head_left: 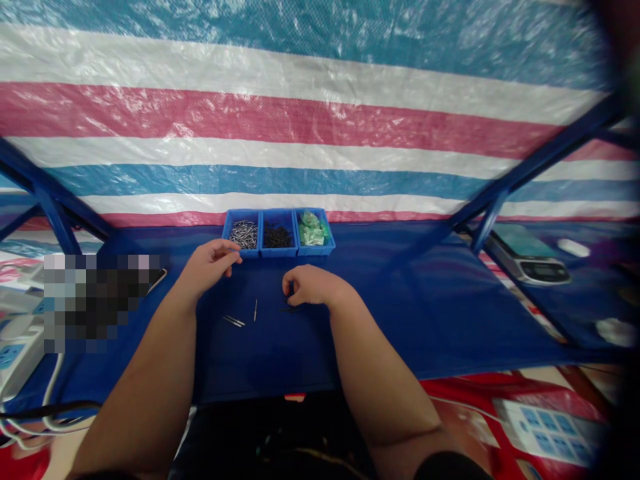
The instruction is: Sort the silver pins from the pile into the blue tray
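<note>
My left hand (213, 263) is at the front left corner of the bin of silver metal pins (244, 235). Its fingers are bent and drawn together; whatever lies between them is hidden or too small to name. Low over the table, my right hand (317, 287) has thumb and fingers closed in a pinch beside thin dark pieces (289, 309). Whether one of these is between the fingertips does not show. Between my hands, a single thin silver pin (255, 311) lies lengthwise, and a small group of similar pins (234, 321) rests to its left.
Beside the silver pins stand a blue bin of dark thin pieces (278, 235) and a blue bin of green-tinted plastic packets (314, 230). A digital scale (543, 270) is at far right. Power strips (547, 430) and cables lie at both sides. Blue frame bars (535, 157) slant upward.
</note>
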`<state>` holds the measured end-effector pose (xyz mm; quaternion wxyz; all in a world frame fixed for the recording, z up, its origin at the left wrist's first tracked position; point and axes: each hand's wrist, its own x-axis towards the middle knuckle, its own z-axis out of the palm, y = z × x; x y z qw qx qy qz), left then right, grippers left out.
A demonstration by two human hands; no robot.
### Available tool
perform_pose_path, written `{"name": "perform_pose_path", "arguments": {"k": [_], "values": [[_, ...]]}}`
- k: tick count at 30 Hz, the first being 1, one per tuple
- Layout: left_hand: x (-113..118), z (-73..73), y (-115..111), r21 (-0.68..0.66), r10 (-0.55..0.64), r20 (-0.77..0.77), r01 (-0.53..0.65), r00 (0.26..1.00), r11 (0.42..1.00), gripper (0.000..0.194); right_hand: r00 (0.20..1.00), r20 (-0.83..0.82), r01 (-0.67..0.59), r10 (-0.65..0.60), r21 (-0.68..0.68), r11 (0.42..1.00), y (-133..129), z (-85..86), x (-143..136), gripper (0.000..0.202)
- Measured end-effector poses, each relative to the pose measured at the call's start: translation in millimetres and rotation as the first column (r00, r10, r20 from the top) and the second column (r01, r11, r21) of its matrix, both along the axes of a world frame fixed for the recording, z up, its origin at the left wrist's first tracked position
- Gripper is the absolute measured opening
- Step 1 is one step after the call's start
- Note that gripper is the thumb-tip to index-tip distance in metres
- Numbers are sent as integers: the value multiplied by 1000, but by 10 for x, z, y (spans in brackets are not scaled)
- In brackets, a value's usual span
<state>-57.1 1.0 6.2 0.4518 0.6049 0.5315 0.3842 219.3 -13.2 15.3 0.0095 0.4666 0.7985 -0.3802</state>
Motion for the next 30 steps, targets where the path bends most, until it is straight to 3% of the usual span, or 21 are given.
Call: {"name": "perform_pose_path", "arguments": {"k": [2, 5, 8, 12, 15, 21, 24, 27, 30], "values": [[5, 18, -37, -40, -185, -112, 181, 976, 983, 32, 1000, -4, 11, -11, 61, 998, 1, -24, -47, 14], [49, 44, -106, -131, -455, -241, 435, 857, 891, 28, 999, -34, 13, -10, 97, 995, 0, -24, -75, 11], [96, 82, -162, -228, -591, -290, 545, 753, 807, 29, 987, -160, 21, 10, 190, 982, 4, 5, -66, 11], [128, 135, -199, -262, -642, -391, 589, 659, 764, 31, 912, -406, 88, 67, 351, 932, 7, 49, -58, 8], [146, 131, -205, -244, -644, -477, 613, 599, 751, 38, 840, -541, 181, 38, 346, 921, -2, 81, -66, 5], [167, 43, -192, -209, -636, -508, 633, 582, 746, 36, 717, -695, 428, -54, 378, 821, 26, 46, -126, 7], [168, 28, -183, -214, -632, -507, 625, 586, 750, 30, 645, -746, 539, -167, 289, 791, 78, -56, -178, 26], [174, 34, -178, -216, -625, -508, 615, 593, 758, 25, 688, -690, 524, -225, 257, 812, 113, -125, -189, 51], [189, 44, -182, -218, -614, -526, 605, 588, 766, 21, 763, -608, 480, -220, 306, 822, 114, -110, -134, 37]]}}
